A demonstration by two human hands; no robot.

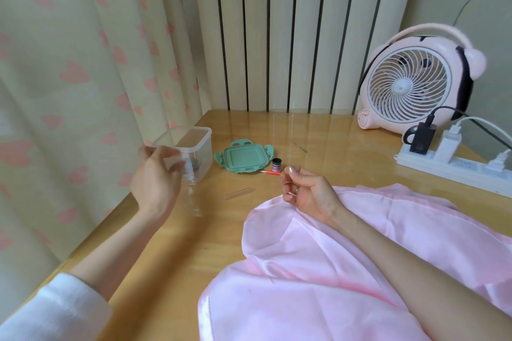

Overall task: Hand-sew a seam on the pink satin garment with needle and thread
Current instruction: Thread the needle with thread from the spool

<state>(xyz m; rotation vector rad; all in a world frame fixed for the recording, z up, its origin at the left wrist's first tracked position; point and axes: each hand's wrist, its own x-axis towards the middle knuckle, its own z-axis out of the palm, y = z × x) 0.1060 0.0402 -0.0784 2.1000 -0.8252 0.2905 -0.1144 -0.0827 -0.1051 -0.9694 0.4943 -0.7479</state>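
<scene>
Nearby, lid (242, 157) and box (203, 155) behind garment (318, 271).

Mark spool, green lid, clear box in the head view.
spool (276, 165), head view, on its side wall.
green lid (242, 157), head view, on the centre panel.
clear box (204, 152), head view, on the right wall.

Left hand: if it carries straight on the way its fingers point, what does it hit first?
Most likely the clear plastic container: the left hand points up-right at its near wall and overlaps it in view. Blur and unclear depth leave contact unconfirmed.
</scene>
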